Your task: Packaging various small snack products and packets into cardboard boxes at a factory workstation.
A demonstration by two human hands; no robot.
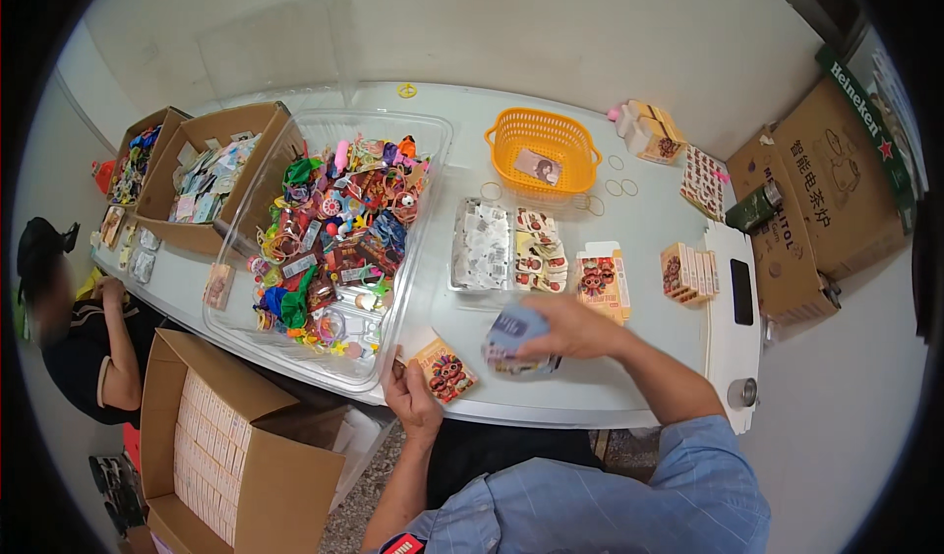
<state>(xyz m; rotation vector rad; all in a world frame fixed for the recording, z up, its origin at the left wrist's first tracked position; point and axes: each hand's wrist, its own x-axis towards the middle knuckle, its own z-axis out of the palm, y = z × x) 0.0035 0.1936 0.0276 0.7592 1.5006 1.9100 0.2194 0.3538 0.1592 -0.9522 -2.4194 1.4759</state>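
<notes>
At the table's front edge, my left hand (412, 405) is closed on a small orange printed box (447, 372) with a cartoon figure on its face. To its right, my right hand (572, 328) grips a thick stack of blue-grey cards (513, 333), somewhat blurred. Just beyond the stack stands a clear tray (483, 249) with white packets on its left side and printed cards (539, 249) on its right. Flattened orange cartons (602, 279) lie beyond my right hand.
A large clear bin (398, 308) of colourful small toys is left of my hands. An open carton (285, 475) packed with small boxes stands below. A yellow basket (543, 153), rubber bands (615, 162) and upright orange boxes (688, 272) are farther back. Another person (108, 367) sits at left.
</notes>
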